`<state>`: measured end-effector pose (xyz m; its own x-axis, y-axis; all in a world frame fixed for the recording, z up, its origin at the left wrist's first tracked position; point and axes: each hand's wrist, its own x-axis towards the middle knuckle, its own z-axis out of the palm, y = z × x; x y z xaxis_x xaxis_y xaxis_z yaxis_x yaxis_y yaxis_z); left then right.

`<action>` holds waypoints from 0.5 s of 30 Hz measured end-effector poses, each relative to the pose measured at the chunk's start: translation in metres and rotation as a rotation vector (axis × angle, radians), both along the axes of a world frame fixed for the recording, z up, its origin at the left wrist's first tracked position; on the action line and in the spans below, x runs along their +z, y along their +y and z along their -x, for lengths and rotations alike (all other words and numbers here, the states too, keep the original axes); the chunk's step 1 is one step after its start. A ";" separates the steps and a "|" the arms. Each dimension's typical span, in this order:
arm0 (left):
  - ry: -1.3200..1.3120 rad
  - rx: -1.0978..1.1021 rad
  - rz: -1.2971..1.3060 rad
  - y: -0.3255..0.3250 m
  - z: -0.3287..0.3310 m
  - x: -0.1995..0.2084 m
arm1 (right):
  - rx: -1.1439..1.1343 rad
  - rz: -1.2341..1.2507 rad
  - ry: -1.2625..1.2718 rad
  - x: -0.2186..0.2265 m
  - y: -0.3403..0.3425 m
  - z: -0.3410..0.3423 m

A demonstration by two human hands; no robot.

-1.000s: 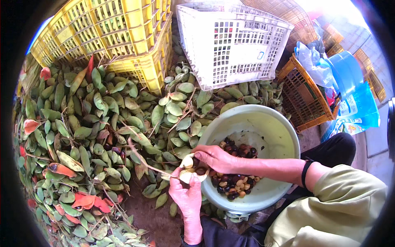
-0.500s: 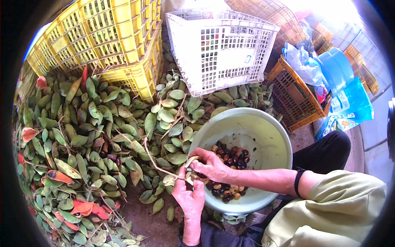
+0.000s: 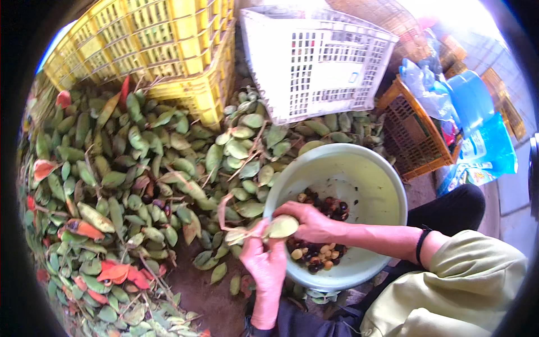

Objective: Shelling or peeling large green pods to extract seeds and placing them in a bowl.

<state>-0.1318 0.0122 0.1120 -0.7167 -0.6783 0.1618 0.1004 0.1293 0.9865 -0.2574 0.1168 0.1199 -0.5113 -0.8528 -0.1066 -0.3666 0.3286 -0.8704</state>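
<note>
Over the left rim of a pale green basin (image 3: 387, 224), my two hands meet at a green seed pod (image 3: 282, 226). My right hand (image 3: 309, 221) has its fingers closed on the pod's far side. My left hand (image 3: 263, 265) pinches a dry stem (image 3: 222, 213) with pale pod pieces at its base, its thumb next to the green pod. My fingers partly hide where stem and pod meet. Dark and tan seeds (image 3: 320, 255) lie in the basin below my right forearm.
A large heap of green pods (image 3: 163, 163), some split and red, spreads on the left. Behind it stand stacked yellow crates (image 3: 191, 84) and a tilted white crate (image 3: 314, 73). An orange crate (image 3: 415, 135) and blue plastic containers (image 3: 471, 101) stand at the right.
The green pod has turned its broad face into view between my hands. The stem's bend has shifted, and my right hand sits slightly further right. The whole view has also shifted a little.
</note>
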 end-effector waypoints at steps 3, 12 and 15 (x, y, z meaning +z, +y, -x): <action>0.012 -0.033 0.102 0.009 0.006 -0.001 | -0.178 -0.081 -0.484 0.018 0.007 0.001; 0.077 -0.053 0.160 0.012 0.015 0.001 | 0.133 0.116 0.035 0.007 0.022 0.016; 0.028 -0.026 0.136 -0.001 0.001 -0.003 | 0.558 -0.122 0.108 0.023 0.040 0.041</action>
<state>-0.1331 0.0114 0.1088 -0.7279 -0.6299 0.2711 0.1330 0.2581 0.9569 -0.2987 0.1571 0.1426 -0.0009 -0.9812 -0.1929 -0.5975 0.1552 -0.7867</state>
